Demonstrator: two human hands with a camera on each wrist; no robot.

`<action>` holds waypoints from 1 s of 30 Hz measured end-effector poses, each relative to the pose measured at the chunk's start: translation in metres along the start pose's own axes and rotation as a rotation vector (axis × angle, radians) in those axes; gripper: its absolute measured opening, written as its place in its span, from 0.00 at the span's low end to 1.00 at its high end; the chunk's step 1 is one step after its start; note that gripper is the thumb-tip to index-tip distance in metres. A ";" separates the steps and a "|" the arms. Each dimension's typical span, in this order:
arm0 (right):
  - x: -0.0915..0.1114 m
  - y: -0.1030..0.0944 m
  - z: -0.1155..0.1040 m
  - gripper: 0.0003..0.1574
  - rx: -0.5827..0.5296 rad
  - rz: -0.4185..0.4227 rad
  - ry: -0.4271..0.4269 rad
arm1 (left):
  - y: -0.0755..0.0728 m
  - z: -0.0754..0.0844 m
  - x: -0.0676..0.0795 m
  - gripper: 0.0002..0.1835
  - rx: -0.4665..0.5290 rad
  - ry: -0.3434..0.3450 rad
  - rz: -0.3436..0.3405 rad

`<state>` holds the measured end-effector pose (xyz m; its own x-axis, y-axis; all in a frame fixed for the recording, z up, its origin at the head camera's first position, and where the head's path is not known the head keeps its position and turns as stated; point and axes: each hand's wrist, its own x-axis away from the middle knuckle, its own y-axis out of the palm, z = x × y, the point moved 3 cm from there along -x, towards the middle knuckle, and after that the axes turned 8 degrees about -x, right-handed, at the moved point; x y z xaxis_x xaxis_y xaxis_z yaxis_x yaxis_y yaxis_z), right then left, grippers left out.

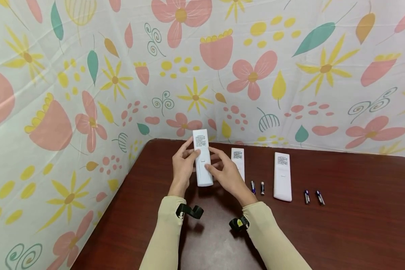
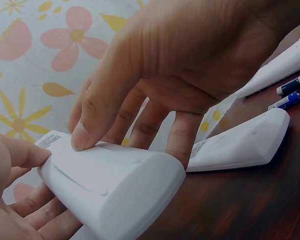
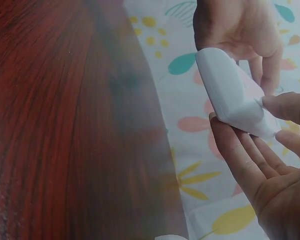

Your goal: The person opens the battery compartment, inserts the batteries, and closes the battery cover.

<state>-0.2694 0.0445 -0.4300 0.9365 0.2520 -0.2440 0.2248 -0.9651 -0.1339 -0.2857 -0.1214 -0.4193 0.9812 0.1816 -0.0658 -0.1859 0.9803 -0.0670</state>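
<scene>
A white remote control is held up over the table, its back with a printed label and battery cover facing up in the head view. My left hand grips its left side, thumb on the back just below the label. From the right, my right hand holds the same remote, with its thumb on the battery cover near the small latch mark. In the left wrist view the cover is in place, and fingers of both hands support the remote from its sides and underneath.
A second white remote lies just right of my right hand, with two batteries beside it. Farther right are a third remote and another pair of batteries. A flower-patterned cloth hangs behind the dark wooden table.
</scene>
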 end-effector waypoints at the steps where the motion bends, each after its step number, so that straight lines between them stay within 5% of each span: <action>1: 0.000 0.000 0.000 0.39 -0.004 0.001 -0.003 | 0.000 0.000 0.000 0.26 0.001 0.001 -0.001; 30: -0.003 -0.003 -0.001 0.40 -0.002 0.003 0.008 | 0.004 0.001 -0.001 0.27 -0.014 -0.015 0.008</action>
<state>-0.2723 0.0467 -0.4279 0.9393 0.2487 -0.2365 0.2227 -0.9660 -0.1315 -0.2871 -0.1171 -0.4182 0.9802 0.1911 -0.0516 -0.1947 0.9776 -0.0800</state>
